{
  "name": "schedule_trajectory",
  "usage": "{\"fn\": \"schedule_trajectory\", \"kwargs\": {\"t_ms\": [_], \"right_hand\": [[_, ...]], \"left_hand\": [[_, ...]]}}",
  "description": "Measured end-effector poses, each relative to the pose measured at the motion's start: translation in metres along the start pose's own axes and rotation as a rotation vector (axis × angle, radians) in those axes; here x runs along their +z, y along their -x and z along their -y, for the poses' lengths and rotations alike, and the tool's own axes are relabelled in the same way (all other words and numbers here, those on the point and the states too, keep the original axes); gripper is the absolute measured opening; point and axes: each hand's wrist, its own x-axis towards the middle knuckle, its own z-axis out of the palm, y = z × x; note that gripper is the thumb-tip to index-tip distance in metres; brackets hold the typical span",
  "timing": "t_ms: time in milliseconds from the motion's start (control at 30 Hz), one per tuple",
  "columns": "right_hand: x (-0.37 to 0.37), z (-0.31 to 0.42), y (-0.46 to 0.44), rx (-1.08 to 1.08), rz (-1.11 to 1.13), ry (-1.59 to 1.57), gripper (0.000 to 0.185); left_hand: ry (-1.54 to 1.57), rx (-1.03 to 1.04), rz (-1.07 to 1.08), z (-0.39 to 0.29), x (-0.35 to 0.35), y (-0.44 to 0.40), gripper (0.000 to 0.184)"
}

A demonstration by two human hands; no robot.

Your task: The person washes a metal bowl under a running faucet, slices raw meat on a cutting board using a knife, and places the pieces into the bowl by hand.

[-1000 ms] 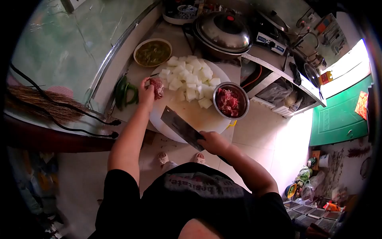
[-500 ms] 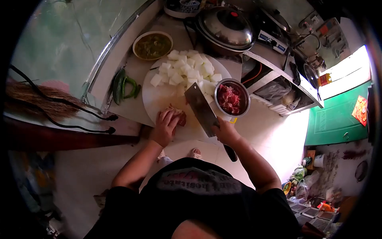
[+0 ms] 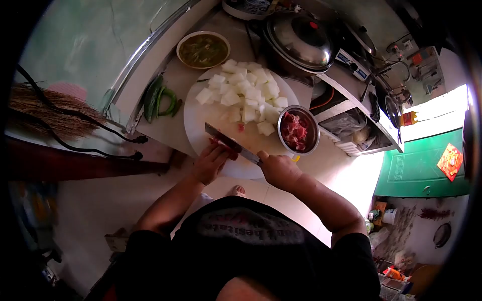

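My left hand (image 3: 209, 163) has its fingers closed on a piece of red meat (image 3: 232, 155) near the front of the round white cutting board (image 3: 195, 120). In my right hand (image 3: 277, 169) is the handle of a cleaver (image 3: 232, 144), its blade against the meat, just beyond my left fingertips. A small red scrap lies on the board past the blade. White cut chunks (image 3: 246, 90) are heaped on the board's far half. At its right edge stands a metal bowl (image 3: 315, 131) with red meat pieces (image 3: 294, 132).
Green peppers (image 3: 152, 103) lie left of the board. Behind them is a bowl of greenish food (image 3: 203, 50). A lidded pan (image 3: 301, 40) stands at the back, with a stove (image 3: 354, 65) to its right. Black cables (image 3: 100, 131) and a broom (image 3: 47, 113) are at the left.
The meat and my left hand have come from the board's left edge to its front. The cleaver has swung right, then back left onto the meat. The view has shifted slightly.
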Motion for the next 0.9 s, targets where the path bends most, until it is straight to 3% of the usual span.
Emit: {"fn": "schedule_trajectory", "kwargs": {"t_ms": [700,900], "right_hand": [[0.003,0.030,-0.064,-0.001,0.128,-0.058,0.016],[0.024,0.037,-0.078,-0.109,-0.078,-0.004,0.017]], "left_hand": [[0.107,-0.055,0.001,0.000,0.002,-0.007,0.033],[0.103,-0.022,-0.051,-0.001,0.005,0.000,0.033]]}}
